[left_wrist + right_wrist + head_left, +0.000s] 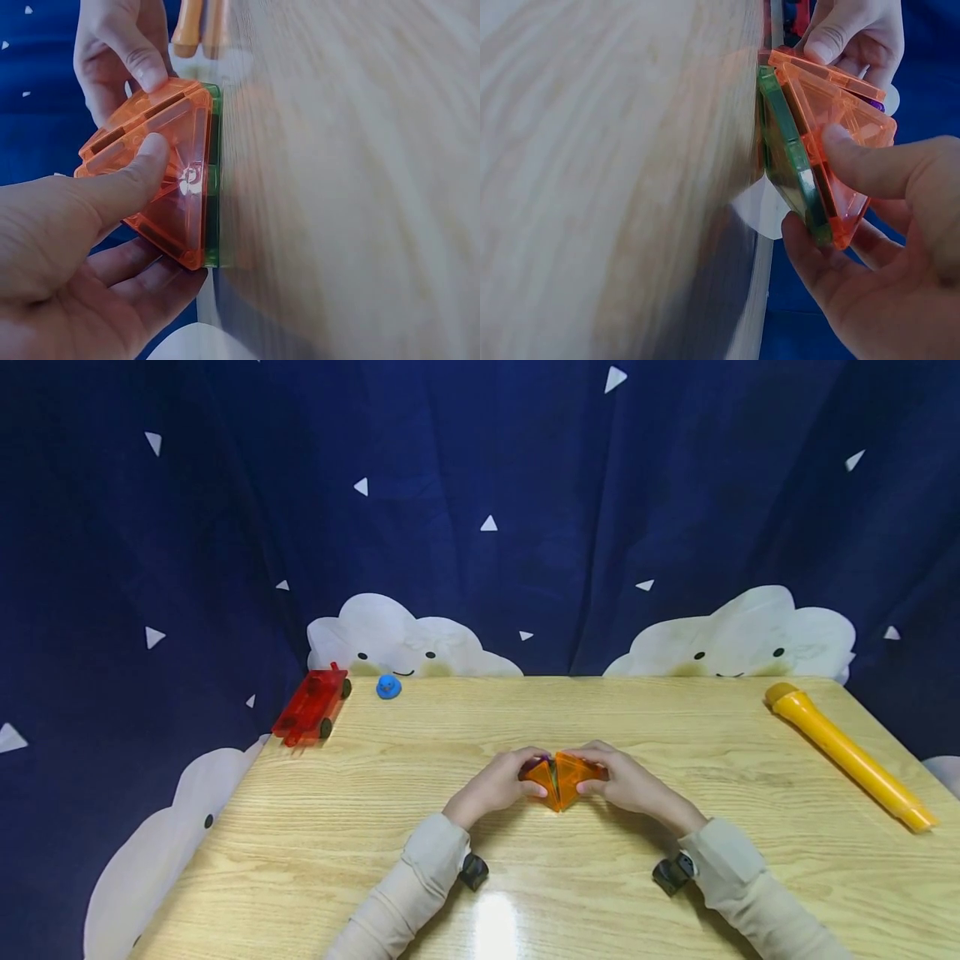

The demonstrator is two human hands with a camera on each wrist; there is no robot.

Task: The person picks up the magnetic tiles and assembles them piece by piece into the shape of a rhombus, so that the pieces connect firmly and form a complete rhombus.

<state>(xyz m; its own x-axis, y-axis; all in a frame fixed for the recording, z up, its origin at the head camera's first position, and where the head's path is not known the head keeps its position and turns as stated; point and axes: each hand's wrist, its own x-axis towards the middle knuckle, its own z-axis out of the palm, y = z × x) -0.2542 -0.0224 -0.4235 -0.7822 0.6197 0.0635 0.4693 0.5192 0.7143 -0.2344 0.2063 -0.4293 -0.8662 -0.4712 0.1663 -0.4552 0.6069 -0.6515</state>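
Note:
Two translucent orange triangular magnetic tiles meet along a narrow gap in front of me. My left hand [498,785] holds the left orange tile [184,199], thumb on its front face and fingers behind and below. The right orange tile [847,124] is gripped by my right hand [630,779], its thumb likewise on the face. Green tiles [799,150] lie along the bottom edges, close over the table. A bit of purple tile [876,103] shows behind the orange ones. The rest of the back side is hidden by the tiles and fingers.
A red toy car base [311,703] with black wheels stands at the table's back left edge, beside a small blue rubber duck [387,686]. On the right lies a yellow-orange toy microphone [851,756]. A dark blue curtain [450,460] hangs behind the wooden table [337,852].

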